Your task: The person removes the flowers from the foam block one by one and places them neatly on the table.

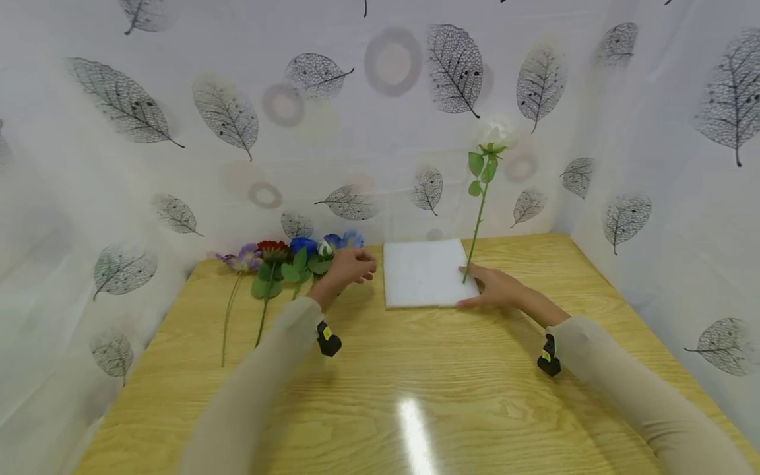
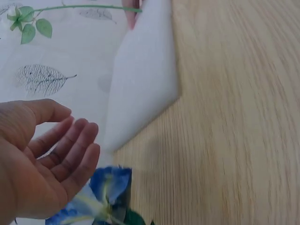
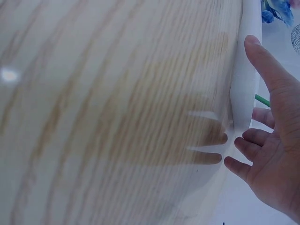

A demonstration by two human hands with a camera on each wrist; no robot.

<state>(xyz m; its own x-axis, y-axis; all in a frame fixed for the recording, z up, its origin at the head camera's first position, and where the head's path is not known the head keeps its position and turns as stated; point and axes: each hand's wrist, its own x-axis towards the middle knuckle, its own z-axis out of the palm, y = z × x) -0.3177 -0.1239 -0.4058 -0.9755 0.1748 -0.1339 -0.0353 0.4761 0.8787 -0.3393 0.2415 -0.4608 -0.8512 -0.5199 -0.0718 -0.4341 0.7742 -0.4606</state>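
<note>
A white foam block [image 1: 418,274] lies flat on the wooden table, and a white artificial rose [image 1: 478,211] stands upright in its right part, leaning slightly right. My right hand [image 1: 495,289] rests at the block's right front corner, thumb along the front edge and forefinger beside the green stem. In the right wrist view its other fingers spread loosely past the block [image 3: 244,75]. Over the blossoms left of the block hovers my left hand [image 1: 350,265], empty, with loosely bent fingers. A blue flower [image 2: 110,187] shows just below that hand in the left wrist view.
Left of the block lie several artificial flowers: a purple one [image 1: 242,258], a dark red one [image 1: 273,251] and blue ones [image 1: 304,246], stems toward me. A leaf-printed white curtain [image 1: 380,132] encloses the table's back and sides. Both wrists wear small black cameras.
</note>
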